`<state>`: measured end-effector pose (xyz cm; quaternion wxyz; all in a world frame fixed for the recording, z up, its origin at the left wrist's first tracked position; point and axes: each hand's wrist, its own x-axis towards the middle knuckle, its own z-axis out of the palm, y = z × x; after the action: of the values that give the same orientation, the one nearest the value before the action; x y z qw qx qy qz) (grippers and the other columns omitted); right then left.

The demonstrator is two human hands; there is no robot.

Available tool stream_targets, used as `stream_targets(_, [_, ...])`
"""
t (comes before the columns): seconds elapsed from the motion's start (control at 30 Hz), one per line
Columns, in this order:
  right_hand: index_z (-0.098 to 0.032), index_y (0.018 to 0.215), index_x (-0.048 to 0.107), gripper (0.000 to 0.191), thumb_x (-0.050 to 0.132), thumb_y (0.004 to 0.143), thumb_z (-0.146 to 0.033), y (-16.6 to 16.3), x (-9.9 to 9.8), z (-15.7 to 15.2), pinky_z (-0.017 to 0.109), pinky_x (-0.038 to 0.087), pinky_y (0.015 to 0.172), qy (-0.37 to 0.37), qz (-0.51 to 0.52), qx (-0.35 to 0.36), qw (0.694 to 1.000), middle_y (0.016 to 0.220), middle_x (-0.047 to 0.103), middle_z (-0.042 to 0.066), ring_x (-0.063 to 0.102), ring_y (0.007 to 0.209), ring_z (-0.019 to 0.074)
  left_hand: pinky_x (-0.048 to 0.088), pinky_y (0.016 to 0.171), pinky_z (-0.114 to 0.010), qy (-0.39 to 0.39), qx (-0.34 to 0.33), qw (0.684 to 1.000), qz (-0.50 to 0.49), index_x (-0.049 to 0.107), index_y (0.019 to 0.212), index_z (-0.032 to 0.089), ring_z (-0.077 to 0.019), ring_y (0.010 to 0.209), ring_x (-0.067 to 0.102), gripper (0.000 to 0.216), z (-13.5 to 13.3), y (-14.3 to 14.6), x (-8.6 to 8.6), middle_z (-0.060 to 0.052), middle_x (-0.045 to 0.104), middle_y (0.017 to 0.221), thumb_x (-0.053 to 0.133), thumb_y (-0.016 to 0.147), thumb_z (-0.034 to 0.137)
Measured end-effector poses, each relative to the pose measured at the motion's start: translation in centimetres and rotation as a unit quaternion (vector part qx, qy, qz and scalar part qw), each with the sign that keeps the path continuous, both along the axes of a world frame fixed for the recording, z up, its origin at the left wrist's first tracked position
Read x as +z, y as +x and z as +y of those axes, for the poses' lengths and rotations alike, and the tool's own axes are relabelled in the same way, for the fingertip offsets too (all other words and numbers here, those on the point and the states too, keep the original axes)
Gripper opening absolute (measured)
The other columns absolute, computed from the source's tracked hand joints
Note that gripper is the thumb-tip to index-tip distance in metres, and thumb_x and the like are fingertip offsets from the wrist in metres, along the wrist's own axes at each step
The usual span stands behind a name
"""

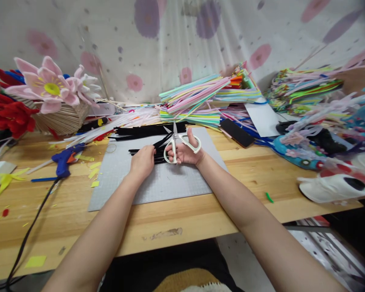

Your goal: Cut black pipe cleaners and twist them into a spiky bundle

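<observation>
My right hand (187, 152) has its fingers through the white handles of a pair of scissors (175, 136), whose blades stand apart and point away from me. Pinched in my left hand (142, 161) are black pipe cleaners (162, 141), which slant up toward the blades. Whether the blades touch them I cannot tell. Shorter black pieces (159, 159) lie on the grey cutting mat (176, 182) between my hands, partly hidden by them. A bundle of long black pipe cleaners (149, 129) rests along the mat's far edge.
At left lie a blue glue gun (63, 160) with a black cord and yellow scraps (94, 174); behind them stand pink flowers (50, 85). Pastel pipe cleaners (197, 93) are piled at the back. On the right are a phone (237, 133) and a white roll (331, 187).
</observation>
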<state>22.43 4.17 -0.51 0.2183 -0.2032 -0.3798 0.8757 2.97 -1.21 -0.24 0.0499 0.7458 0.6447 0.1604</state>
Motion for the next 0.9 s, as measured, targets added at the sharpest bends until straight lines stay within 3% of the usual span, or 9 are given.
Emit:
stream_targets(0.33, [-0.015,0.074,0.046,0.076,0.009,0.070,-0.081,-0.3,0.6,0.0,0.021,0.033,0.037,-0.019,0.047,-0.006,0.999,0.055,0.046,0.002,0.045,0.050,0.0122,0.040,0.074,-0.030,0.006,0.013,1.000,-0.009,0.055,0.085,0.020,-0.0214,0.092,0.057,0.025,0.2,0.0,0.1,-0.008,0.063,0.093,0.030,0.087,0.020])
stream_targets(0.47, [-0.017,0.067,0.043,0.076,0.009,0.066,-0.084,-0.3,0.3,0.5,0.020,0.029,0.035,0.007,-0.015,-0.003,1.000,0.047,0.038,-0.003,0.036,0.040,0.0083,0.039,0.072,-0.030,0.003,0.038,0.999,-0.019,0.055,0.084,0.020,-0.0217,0.091,0.057,0.024,0.5,-0.5,-0.1,-0.008,0.063,0.092,0.031,0.086,0.020])
stream_targets(0.6, [-0.016,0.071,0.048,0.078,0.011,0.067,-0.083,0.6,0.7,0.3,0.020,0.025,0.033,0.104,-0.139,0.063,0.983,0.050,0.044,0.000,0.046,0.044,0.0114,0.039,0.071,-0.029,0.042,0.076,0.995,-0.042,0.054,0.084,0.021,-0.0202,0.090,0.056,0.026,0.6,-1.3,0.0,-0.007,0.062,0.091,0.029,0.087,0.019])
stream_targets(0.67, [-0.016,0.073,0.049,0.074,0.015,0.071,-0.081,1.4,1.4,0.2,0.020,0.026,0.034,0.164,-0.203,0.060,0.963,0.053,0.047,0.001,0.049,0.047,0.0120,0.039,0.072,-0.029,0.073,0.092,0.992,-0.044,0.055,0.086,0.020,-0.0200,0.090,0.055,0.026,0.6,-1.7,0.2,-0.007,0.062,0.092,0.028,0.087,0.019])
stream_targets(0.77, [-0.016,0.073,0.049,0.066,0.024,0.074,-0.078,3.1,2.7,0.5,0.021,0.029,0.039,0.253,-0.306,0.000,0.918,0.056,0.049,0.001,0.048,0.048,0.0114,0.040,0.069,-0.030,0.100,0.107,0.989,-0.018,0.057,0.092,0.020,-0.0211,0.090,0.055,0.028,0.5,-2.4,0.6,-0.008,0.061,0.094,0.029,0.088,0.021])
stream_targets(0.83, [-0.016,0.073,0.049,0.057,0.038,0.075,-0.072,4.5,3.2,1.1,0.022,0.033,0.045,0.328,-0.394,-0.058,0.857,0.059,0.050,0.000,0.045,0.050,0.0099,0.041,0.067,-0.031,0.095,0.098,0.991,0.005,0.059,0.096,0.021,-0.0218,0.089,0.055,0.030,0.5,-2.8,0.6,-0.008,0.060,0.095,0.030,0.089,0.025])
stream_targets(0.9, [-0.016,0.073,0.051,0.047,0.056,0.070,-0.062,6.1,3.3,1.9,0.023,0.035,0.052,0.416,-0.489,-0.094,0.761,0.064,0.052,0.000,0.045,0.055,0.0098,0.042,0.070,-0.032,0.084,0.056,0.995,0.020,0.061,0.098,0.022,-0.0218,0.089,0.055,0.031,0.5,-3.0,0.3,-0.008,0.059,0.097,0.032,0.089,0.028])
